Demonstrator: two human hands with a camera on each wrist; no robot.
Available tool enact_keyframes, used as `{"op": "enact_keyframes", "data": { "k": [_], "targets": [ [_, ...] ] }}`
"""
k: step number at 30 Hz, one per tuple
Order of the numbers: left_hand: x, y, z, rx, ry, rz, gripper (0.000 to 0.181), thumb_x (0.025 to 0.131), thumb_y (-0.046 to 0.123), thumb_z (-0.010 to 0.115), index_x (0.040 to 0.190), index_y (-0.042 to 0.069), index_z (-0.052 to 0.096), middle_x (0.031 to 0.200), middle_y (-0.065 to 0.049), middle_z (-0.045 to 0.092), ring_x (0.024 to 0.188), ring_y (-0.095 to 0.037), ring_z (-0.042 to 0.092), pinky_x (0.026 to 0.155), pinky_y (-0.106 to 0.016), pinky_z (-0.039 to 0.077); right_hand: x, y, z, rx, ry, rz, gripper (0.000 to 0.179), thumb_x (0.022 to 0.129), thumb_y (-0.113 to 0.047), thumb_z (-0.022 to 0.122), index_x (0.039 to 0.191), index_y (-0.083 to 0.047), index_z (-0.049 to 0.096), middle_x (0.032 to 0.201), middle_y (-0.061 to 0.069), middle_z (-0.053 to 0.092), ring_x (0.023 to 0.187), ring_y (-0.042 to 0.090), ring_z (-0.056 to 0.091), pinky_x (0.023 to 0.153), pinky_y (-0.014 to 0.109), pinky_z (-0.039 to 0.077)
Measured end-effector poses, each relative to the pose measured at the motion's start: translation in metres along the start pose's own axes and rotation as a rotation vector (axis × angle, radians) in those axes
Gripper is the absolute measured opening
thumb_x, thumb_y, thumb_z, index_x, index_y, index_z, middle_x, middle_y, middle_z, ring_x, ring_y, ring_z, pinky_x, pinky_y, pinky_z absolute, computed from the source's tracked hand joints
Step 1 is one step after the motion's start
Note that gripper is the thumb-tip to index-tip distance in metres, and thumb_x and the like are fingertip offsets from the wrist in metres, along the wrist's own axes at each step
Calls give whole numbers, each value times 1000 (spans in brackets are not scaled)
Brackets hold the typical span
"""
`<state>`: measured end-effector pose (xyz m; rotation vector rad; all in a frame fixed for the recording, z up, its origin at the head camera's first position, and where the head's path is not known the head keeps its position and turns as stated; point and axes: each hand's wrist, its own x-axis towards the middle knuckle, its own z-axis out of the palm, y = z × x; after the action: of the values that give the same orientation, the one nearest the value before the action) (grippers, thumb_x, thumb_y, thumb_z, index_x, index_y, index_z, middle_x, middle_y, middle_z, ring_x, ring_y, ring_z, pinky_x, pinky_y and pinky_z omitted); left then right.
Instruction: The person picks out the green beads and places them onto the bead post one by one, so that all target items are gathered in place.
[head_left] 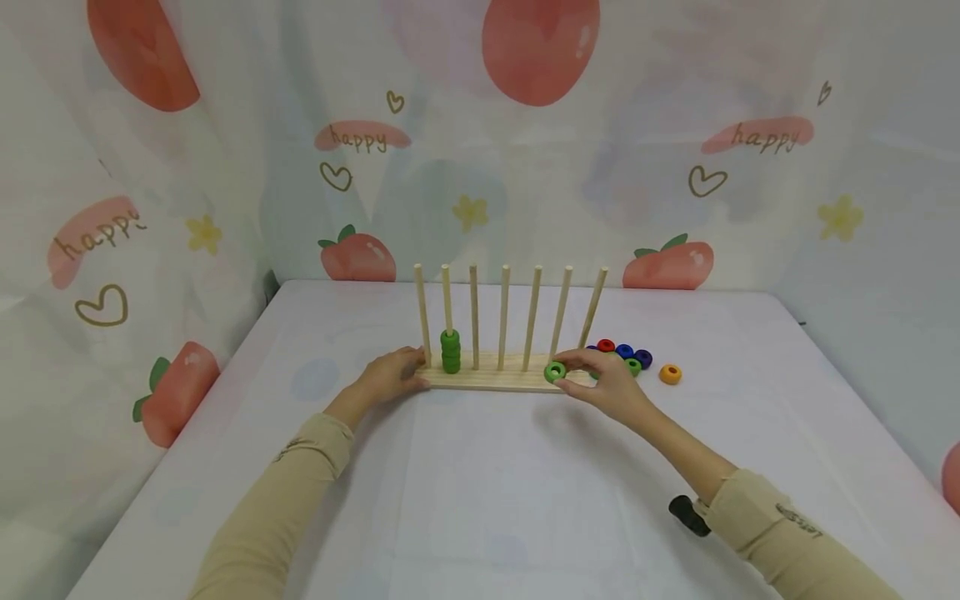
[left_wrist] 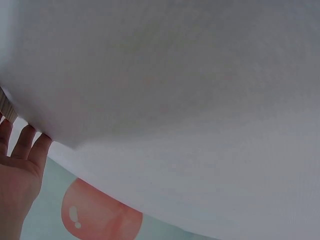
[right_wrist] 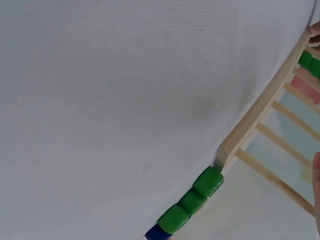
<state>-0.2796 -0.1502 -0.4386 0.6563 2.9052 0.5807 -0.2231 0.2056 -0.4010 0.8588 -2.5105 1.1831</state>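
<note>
A wooden peg stand (head_left: 491, 384) with several upright pegs sits across the middle of the table. My left hand (head_left: 390, 374) holds its left end, thumb in front and fingers behind; in the left wrist view the left hand (left_wrist: 22, 165) shows only at the edge. Green beads (head_left: 450, 352) are stacked on the second peg from the left. My right hand (head_left: 611, 387) pinches another green bead (head_left: 555, 372) by its right side, its hole showing, before the right-hand pegs. In the right wrist view, little of the right hand (right_wrist: 317, 185) appears.
Loose beads lie off the stand's right end: a red bead (head_left: 606, 345), a blue bead (head_left: 624, 351), a purple bead (head_left: 642, 359), green ones, and an orange bead (head_left: 671, 374) farther right. The right hand partly covers them. A black object (head_left: 688, 515) is by the right cuff.
</note>
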Motion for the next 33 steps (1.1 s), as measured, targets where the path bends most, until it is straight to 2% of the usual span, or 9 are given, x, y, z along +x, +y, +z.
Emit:
{"op": "enact_keyframes", "data": {
  "k": [3,12,19,24,28,33],
  "targets": [
    [-1,0,0,18,2,7,62,88,34,64,138,1,46,136,-19,51,125,-38,49,101,-52,41,2,-3,4,25,-1,-12,30,80,-2,73,109,2,65,103,15,70,88,24,66,88,44,52],
    [0,2,-2,17,-10,12,62,89,34,64,138,1,45,137,-19,50,126,-37,48,103,-51,41,10,-19,12,23,-29,26,25,80,-7,74,102,0,65,98,12,70,89,24,66,89,43,53],
    [2,0,-2,13,-1,10,63,89,34,64,139,2,44,138,-17,50,126,-37,48,104,-51,40,22,-30,17,47,-23,-11,27,78,-6,75,102,1,65,100,15,71,92,28,68,87,42,54],
    [1,1,-3,12,12,15,64,88,33,65,139,0,44,136,-17,52,125,-37,49,102,-52,41,30,-35,22,102,-40,-34,32,79,-3,74,108,5,64,106,19,69,94,30,68,87,42,53],
    [0,1,-3,0,10,10,64,88,33,65,139,1,43,138,-16,51,126,-37,48,102,-53,40,33,-39,24,96,-62,-37,36,80,-4,72,114,4,63,112,19,68,98,30,67,91,43,51],
    [0,-1,1,-13,0,-3,64,89,34,65,139,2,44,138,-17,50,127,-37,47,103,-53,39,37,-43,28,88,-56,-63,32,82,-5,71,112,2,66,110,17,69,98,30,66,90,42,52]
  ]
}}
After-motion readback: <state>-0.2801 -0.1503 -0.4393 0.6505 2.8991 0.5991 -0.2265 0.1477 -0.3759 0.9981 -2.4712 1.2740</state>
